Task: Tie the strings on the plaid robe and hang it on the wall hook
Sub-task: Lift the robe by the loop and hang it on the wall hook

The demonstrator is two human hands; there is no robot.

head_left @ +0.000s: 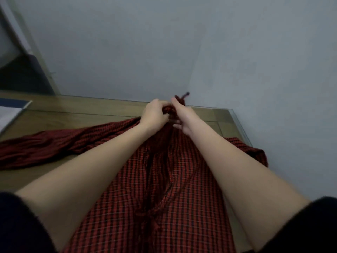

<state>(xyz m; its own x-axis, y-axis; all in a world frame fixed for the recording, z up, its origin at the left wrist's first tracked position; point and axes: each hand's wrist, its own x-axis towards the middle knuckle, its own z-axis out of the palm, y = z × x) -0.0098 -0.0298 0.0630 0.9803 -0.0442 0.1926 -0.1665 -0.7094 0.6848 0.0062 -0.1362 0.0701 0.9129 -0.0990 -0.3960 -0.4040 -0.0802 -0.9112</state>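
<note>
The red plaid robe (160, 172) lies spread across the wooden table (76, 114), one sleeve trailing left. At its far end the left hand (155, 114) pinches the strings (179, 100), and the right hand (184, 119) grips them too.

Dim flat light, soft blur, wide-angle edge distortion

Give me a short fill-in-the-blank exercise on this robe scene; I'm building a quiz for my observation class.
1. The plaid robe is spread on a ____ table.
2. The left hand and right hand work strings at the robe's ____ end.
3. A bow nearer the camera is already ____.

Missing words: wooden; far; tied
</note>
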